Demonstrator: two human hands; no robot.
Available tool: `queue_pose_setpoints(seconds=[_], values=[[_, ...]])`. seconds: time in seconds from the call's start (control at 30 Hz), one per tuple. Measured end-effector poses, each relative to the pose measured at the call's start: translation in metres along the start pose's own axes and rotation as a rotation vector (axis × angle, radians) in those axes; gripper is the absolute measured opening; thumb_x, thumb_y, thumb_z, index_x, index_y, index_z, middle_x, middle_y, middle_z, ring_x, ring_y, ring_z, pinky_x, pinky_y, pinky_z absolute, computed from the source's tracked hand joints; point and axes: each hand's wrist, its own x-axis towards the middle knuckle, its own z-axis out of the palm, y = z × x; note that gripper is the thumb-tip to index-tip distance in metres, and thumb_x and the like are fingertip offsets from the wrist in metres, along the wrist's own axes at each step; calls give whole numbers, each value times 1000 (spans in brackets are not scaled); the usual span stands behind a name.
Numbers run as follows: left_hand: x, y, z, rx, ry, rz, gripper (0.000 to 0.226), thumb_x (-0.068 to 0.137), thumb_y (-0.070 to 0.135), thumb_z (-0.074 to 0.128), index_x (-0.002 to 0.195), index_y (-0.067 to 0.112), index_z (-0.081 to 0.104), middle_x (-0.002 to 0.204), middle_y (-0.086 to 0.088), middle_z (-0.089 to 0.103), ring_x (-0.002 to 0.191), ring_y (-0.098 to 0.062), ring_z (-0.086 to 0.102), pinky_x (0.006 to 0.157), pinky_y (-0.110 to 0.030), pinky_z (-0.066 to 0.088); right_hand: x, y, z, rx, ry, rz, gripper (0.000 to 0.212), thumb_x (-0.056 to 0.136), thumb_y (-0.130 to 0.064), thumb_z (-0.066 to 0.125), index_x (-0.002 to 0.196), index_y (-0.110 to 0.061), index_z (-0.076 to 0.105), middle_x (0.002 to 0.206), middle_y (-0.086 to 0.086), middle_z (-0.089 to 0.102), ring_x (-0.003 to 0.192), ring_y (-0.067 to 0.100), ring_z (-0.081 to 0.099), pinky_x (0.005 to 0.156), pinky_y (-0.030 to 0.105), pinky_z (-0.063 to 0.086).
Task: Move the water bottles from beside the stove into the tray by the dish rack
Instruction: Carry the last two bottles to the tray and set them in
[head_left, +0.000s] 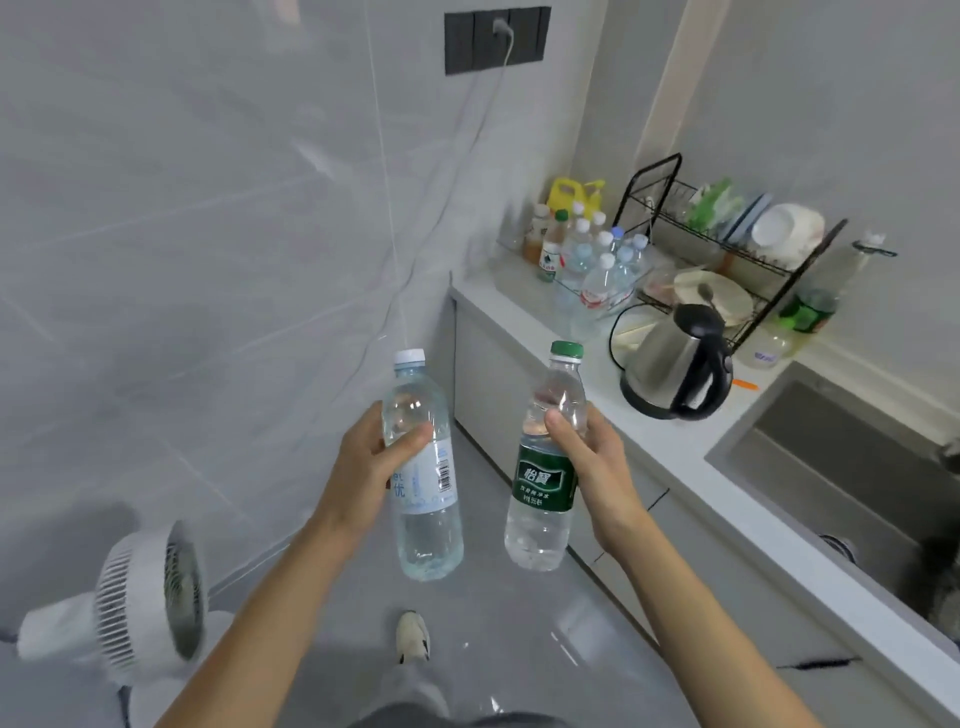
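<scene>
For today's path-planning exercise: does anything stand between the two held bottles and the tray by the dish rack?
Nothing visible blocks the way. The left hand holds the white-capped bottle, the right hand the green-capped bottle. The tray is crowded with bottles; the kettle stands right of the path.

Two hands (374, 462) — two held bottles (426, 467)

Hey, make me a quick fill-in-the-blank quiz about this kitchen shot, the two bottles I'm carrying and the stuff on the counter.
1. The bottle in the right hand has a ____ cap and a green label.
2. The left hand grips the bottle with the pale blue label and a ____ cap.
3. The steel kettle stands on the counter between the sink and the ____ rack.

Missing words: green; white; dish
</scene>
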Motion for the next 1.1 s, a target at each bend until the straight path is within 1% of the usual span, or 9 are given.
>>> queue_pose_setpoints(seconds=[0.1, 0.23, 0.4, 0.5, 0.6, 0.67, 0.73, 0.9, 1.1], values=[[77, 18, -5, 10, -17, 9, 30, 83, 41, 75, 107, 25, 72, 97, 4, 80, 89, -10, 78, 66, -17, 56, 68, -11, 12, -13, 13, -7, 36, 95, -41, 76, 126, -24, 69, 113, 0, 81, 104, 15, 79, 80, 17, 59], [168, 43, 1, 36, -102, 14, 18, 84, 41, 76, 101, 37, 74, 100, 5, 81, 90, -8, 78, 65, -15, 57, 138, -28, 15, -31, 83, -23, 39, 90, -43, 77, 118, -18, 68, 105, 3, 81, 96, 15, 79, 77, 17, 58], [264, 50, 36, 76, -174, 15, 44, 76, 55, 77, 113, 32, 71, 109, 5, 80, 97, -8, 78, 66, -18, 58, 217, -30, -8, -24, 129, -4, 34, 98, -34, 75, 125, -16, 65, 113, 3, 81, 105, 17, 78, 81, 20, 60], [319, 45, 63, 104, -212, -10, 38, 76, 54, 77, 110, 37, 72, 108, 6, 80, 98, -8, 77, 70, -20, 57, 269, -29, -31, -27, 168, -7, 34, 97, -33, 77, 127, -22, 65, 116, 0, 80, 108, 15, 78, 87, 23, 61], [375, 47, 90, 152, -223, -7, 38, 75, 52, 79, 110, 39, 71, 108, 7, 79, 98, -9, 77, 81, -33, 55, 327, -33, -53, -28, 188, -23, 40, 96, -36, 78, 132, -30, 63, 123, -5, 79, 114, 12, 75, 99, 32, 59], [411, 53, 105, 190, -218, 6, 37, 71, 56, 80, 104, 42, 70, 105, 9, 79, 96, -7, 76, 81, -35, 54, 365, -39, -64, -27, 192, -25, 35, 96, -35, 79, 127, -35, 62, 120, -9, 80, 112, 9, 76, 96, 30, 59], [446, 60, 117, 226, -199, 22, 40, 69, 58, 81, 104, 42, 68, 104, 10, 79, 96, -8, 76, 80, -37, 55, 402, -45, -73, -50, 208, -42, 36, 95, -34, 81, 126, -32, 62, 119, -9, 80, 111, 9, 76, 97, 35, 60], [528, 75, 137, 387, -167, 84, 50, 71, 62, 84, 111, 40, 63, 104, 12, 78, 100, -14, 76, 91, -59, 61, 477, -61, -87, -168, 198, -80, 45, 92, -40, 83, 128, -28, 58, 120, -7, 79, 110, 10, 76, 101, 43, 61], [612, 78, 168, 701, -198, 207, 61, 67, 74, 77, 113, 43, 53, 98, 15, 75, 93, -19, 73, 86, -45, 59, 551, -60, -82, -364, 299, -100, 45, 89, -44, 85, 120, -25, 58, 110, -12, 75, 97, -4, 72, 85, 31, 61]])
